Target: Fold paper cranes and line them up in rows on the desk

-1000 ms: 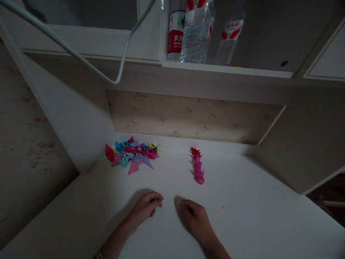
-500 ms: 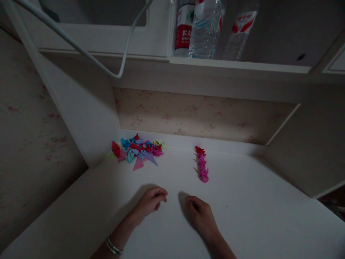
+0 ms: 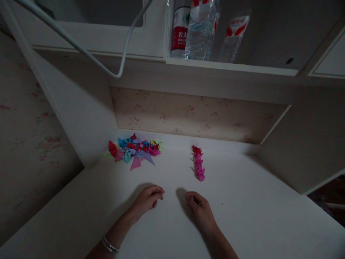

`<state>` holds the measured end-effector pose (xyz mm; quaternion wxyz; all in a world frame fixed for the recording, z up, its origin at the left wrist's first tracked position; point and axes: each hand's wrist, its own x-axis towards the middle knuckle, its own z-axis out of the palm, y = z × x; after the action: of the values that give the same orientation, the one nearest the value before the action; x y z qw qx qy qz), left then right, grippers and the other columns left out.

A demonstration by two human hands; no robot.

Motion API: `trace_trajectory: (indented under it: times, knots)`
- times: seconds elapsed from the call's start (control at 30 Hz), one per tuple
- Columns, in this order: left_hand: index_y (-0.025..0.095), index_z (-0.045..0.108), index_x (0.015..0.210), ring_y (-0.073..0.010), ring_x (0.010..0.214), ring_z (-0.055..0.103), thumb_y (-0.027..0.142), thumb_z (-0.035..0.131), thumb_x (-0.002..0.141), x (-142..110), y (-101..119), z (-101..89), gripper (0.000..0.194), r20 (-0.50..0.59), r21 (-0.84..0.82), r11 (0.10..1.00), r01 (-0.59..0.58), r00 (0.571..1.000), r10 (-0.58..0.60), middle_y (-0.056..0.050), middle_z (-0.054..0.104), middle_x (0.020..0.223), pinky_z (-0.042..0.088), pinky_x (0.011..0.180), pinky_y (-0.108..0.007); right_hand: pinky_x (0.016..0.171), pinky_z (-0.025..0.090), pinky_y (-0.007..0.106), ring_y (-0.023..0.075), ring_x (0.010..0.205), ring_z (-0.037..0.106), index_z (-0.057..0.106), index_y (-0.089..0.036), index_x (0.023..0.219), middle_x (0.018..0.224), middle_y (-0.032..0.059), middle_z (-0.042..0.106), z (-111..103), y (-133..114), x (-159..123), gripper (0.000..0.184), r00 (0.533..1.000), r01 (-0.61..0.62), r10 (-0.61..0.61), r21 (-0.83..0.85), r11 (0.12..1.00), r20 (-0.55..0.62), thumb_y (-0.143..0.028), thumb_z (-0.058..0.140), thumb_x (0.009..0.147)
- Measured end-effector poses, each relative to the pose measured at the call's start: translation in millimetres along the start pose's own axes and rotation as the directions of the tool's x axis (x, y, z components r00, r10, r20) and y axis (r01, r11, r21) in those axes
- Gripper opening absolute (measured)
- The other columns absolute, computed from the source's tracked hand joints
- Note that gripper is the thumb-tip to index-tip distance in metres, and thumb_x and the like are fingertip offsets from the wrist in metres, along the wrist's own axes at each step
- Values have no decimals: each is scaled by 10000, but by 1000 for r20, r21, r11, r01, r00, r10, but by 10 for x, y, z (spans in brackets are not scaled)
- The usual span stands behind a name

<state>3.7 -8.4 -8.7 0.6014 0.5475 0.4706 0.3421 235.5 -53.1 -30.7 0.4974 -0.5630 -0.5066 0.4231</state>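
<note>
Two hands resting on white table, paper pieces behind.
Left hand & right hand lie near each other, fingers curled in, holding nothing. Pink folded-paper chain is just beyond right hand, not touching. Heap of coloured paper pieces at far-left corner, well apart from left hand.

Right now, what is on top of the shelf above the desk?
Three plastic bottles stand on the shelf, two with red labels. Their caps are cut off by the picture edge, and the dark space behind them cannot be seen.
</note>
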Motion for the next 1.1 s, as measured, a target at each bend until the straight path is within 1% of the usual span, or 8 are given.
trace_trajectory:
  times: [0.17,0.37,0.53,0.7,0.83,0.93,1.0,1.1]
  knots:
    - [147,631,877,-41,410,403,320,561,719,5,-14,-2,244,3,5,1000,-8,1000,7,15,624,731,241,402,-204,491,297,249,121,544,413,655,-148,824,606,-17,484,-25,41,27,359,999,-35,33,41,999,36,-501,599,796]
    - [141,630,872,-38,395,399,312,552,714,12,-14,-3,246,13,26,1000,5,1000,-6,15,626,725,237,389,-203,529,351,252,143,601,476,673,-151,815,657,8,547,-4,59,54,358,1000,-16,16,31,999,17,-503,622,771]
    - [135,628,886,-43,408,409,299,549,718,13,-8,-8,247,13,33,999,0,1000,-1,5,633,745,245,392,-203,577,370,270,147,621,477,674,-137,813,668,12,552,18,13,46,344,1000,0,0,25,1000,12,-474,613,778]
    - [143,627,871,-43,405,411,317,566,700,5,20,5,251,11,20,1000,16,1000,-16,16,621,723,244,392,-204,582,387,281,160,626,494,680,-125,823,666,26,568,10,48,67,377,999,32,-32,-2,999,6,-491,601,780]
    - [141,625,861,-45,406,417,309,566,702,-4,23,8,238,12,5,1000,2,1000,-2,17,620,720,241,391,-205,618,408,284,180,678,537,684,-136,823,727,50,625,7,61,50,362,997,67,-64,-91,994,34,-479,567,811]
    - [145,629,868,-42,403,417,285,549,710,2,-3,5,226,9,0,1000,-9,1000,9,23,615,717,241,390,-201,631,415,269,179,685,563,684,-161,824,742,40,656,67,-25,32,308,994,86,-71,-211,974,81,-425,526,839]
    - [152,631,874,-42,406,422,277,537,713,12,-21,4,225,12,-1,1000,-17,1000,17,26,614,721,244,388,-197,621,413,254,171,664,575,684,-183,810,721,19,663,162,-133,59,256,988,120,-83,-310,943,130,-365,506,839]
    - [154,624,845,-42,397,417,264,523,704,23,-29,9,206,17,12,1000,-13,1000,13,32,601,692,232,374,-192,628,416,239,163,671,595,680,-200,802,738,4,676,398,-325,226,222,955,245,-142,-422,873,259,-279,474,824]
